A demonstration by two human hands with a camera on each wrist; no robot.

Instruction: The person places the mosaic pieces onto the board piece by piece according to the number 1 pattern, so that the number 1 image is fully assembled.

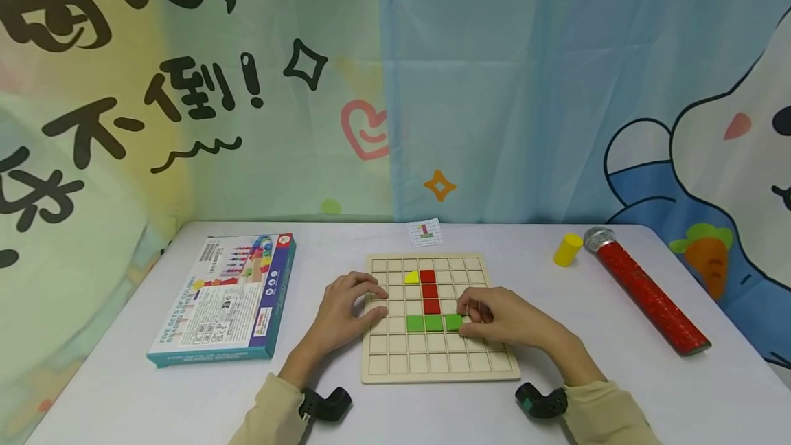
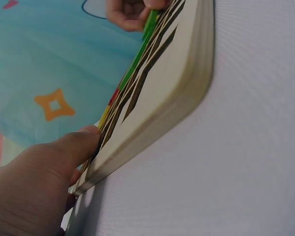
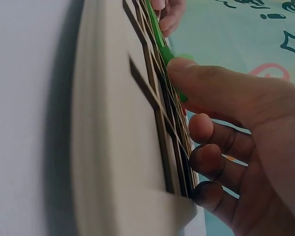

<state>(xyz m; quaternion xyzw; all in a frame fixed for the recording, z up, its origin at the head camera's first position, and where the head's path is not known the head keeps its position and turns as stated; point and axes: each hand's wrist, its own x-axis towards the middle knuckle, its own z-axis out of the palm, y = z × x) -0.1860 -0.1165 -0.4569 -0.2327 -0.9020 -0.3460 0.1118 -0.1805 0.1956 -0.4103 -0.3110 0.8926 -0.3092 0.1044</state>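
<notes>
A wooden grid board [image 1: 395, 366] lies on the table. It carries a yellow tile [image 1: 411, 278], a column of three red tiles [image 1: 429, 291] and, lower down, two green tiles [image 1: 424, 323] side by side. Just right of that pair, my right hand [image 1: 509, 318] pinches a third green tile [image 1: 454, 323]; it stands slightly proud of the board in the left wrist view. The thumb presses it in the right wrist view, where the other fingers curl beside the board. My left hand [image 1: 346, 304] rests relaxed at the board's left edge, thumb and fingertips touching it.
Behind the board lies a small card [image 1: 425, 232] printed with a coloured grid pattern. A boxed set [image 1: 222, 301] lies to the left. On the right are a yellow cylinder [image 1: 568, 250] and a long red tube [image 1: 651, 294] with a silver end. A printed curtain hangs behind the table.
</notes>
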